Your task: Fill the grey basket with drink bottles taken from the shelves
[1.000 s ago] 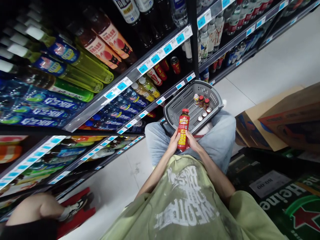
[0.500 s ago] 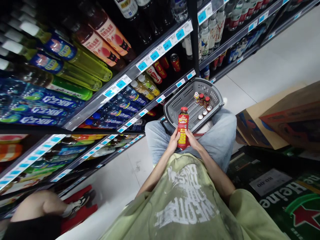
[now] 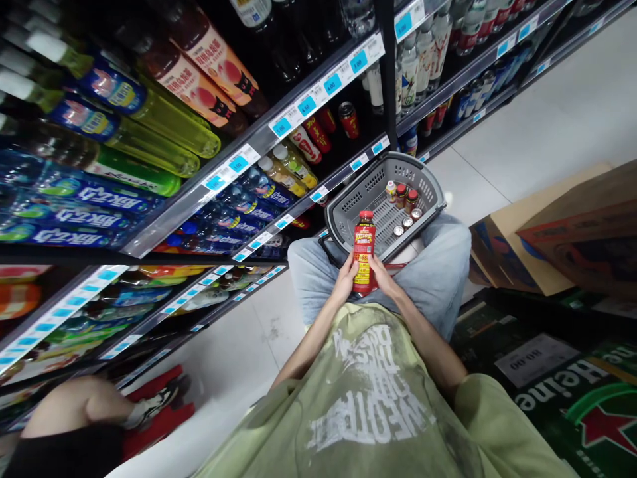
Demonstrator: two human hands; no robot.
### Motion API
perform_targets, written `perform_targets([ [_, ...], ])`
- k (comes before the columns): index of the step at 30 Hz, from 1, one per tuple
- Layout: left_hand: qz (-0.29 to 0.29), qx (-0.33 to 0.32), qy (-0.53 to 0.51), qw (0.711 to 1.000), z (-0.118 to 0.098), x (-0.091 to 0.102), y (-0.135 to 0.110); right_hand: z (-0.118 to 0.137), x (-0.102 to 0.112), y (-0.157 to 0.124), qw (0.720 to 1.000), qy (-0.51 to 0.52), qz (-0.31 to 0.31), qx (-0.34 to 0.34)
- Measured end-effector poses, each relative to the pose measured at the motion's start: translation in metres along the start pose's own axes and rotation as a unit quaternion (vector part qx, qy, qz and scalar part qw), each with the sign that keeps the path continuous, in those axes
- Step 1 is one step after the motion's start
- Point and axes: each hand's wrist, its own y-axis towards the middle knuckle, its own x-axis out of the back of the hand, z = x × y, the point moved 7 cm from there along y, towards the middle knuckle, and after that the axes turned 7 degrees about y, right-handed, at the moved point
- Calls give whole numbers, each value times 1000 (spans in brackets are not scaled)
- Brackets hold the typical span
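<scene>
A red bottle (image 3: 365, 242) with a red cap and yellow label print stands nearly upright before my lap. My left hand (image 3: 345, 278) grips its left side, and my right hand (image 3: 382, 276) grips its right side. The fingers behind the bottle are mostly hidden. Just beyond, a grey shopping basket (image 3: 348, 192) sits between my knees and the shelf. In it are a small white-capped bottle (image 3: 391, 192), two brown jars with red lids (image 3: 401, 196) and several cans (image 3: 407, 222).
Drink shelves with price tags (image 3: 303, 106) run along the left and ahead. Cardboard boxes (image 3: 527, 232) and green beer cases (image 3: 557, 411) stand at my right. Another person's bent leg (image 3: 79, 405) and a red stool (image 3: 159, 421) are at lower left.
The view has shifted very slightly. Both hands still hold the red bottle in the same place, and the basket's contents look the same.
</scene>
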Motion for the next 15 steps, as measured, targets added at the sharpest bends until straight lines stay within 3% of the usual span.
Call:
perform_targets([
  [15,1,0,-8,1000,6,1,3,1,1,0,1000,-9,-2,-8],
])
